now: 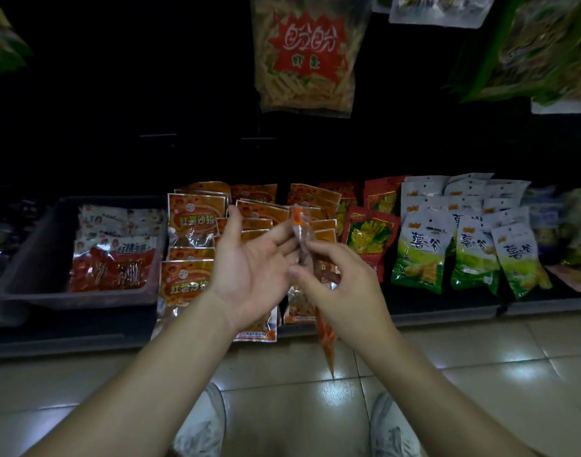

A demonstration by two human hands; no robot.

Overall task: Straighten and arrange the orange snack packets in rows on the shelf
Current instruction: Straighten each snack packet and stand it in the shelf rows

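Right hand (345, 291) pinches the held orange packet (301, 225) edge-on, long axis pointing away toward the shelf (431, 315). Left hand (249, 268) is flat, its fingers steadying the packet's top. The shelved orange packets (197, 219) lie just beyond both hands, nearer the left.

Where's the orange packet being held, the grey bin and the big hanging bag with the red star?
held orange packet (301, 222): head view, its orange top end.
grey bin (85, 300): head view, front wall.
big hanging bag (307, 47): head view, red star label.
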